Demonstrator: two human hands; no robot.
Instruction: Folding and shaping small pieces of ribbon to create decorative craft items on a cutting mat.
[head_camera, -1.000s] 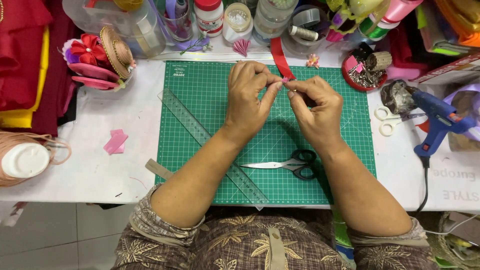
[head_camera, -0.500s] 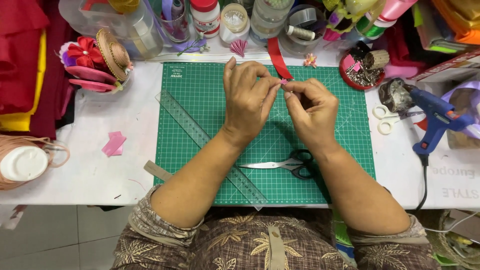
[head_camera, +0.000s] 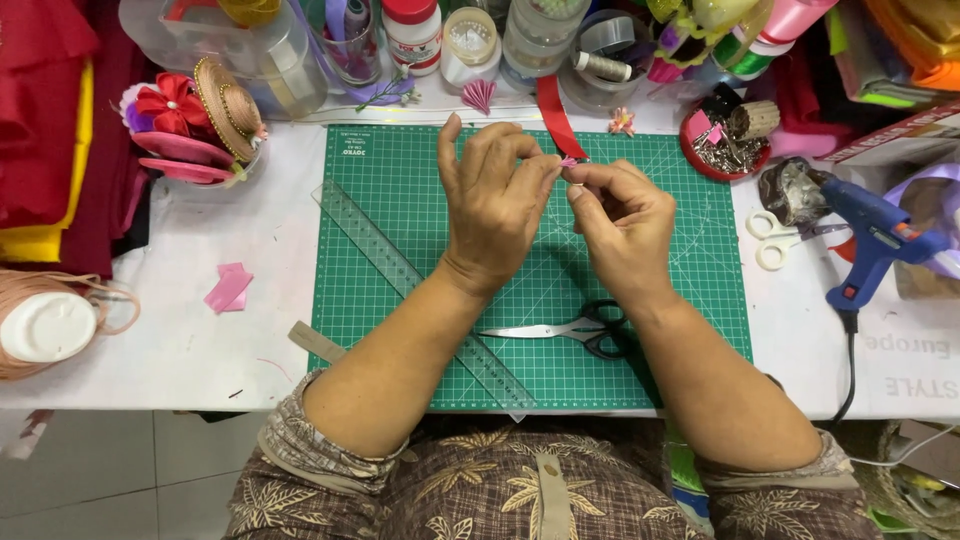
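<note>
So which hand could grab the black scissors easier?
Probably the right hand. The scissors lie on the green mat with their black handles just under the right wrist. The left hand is farther off; both pinch a small pink piece.

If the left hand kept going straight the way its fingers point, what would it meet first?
Probably the red ribbon strip lying past the mat's far edge. The left hand points up and slightly right, pinching a small pink piece together with the right hand. Its height above the mat is unclear.
</note>
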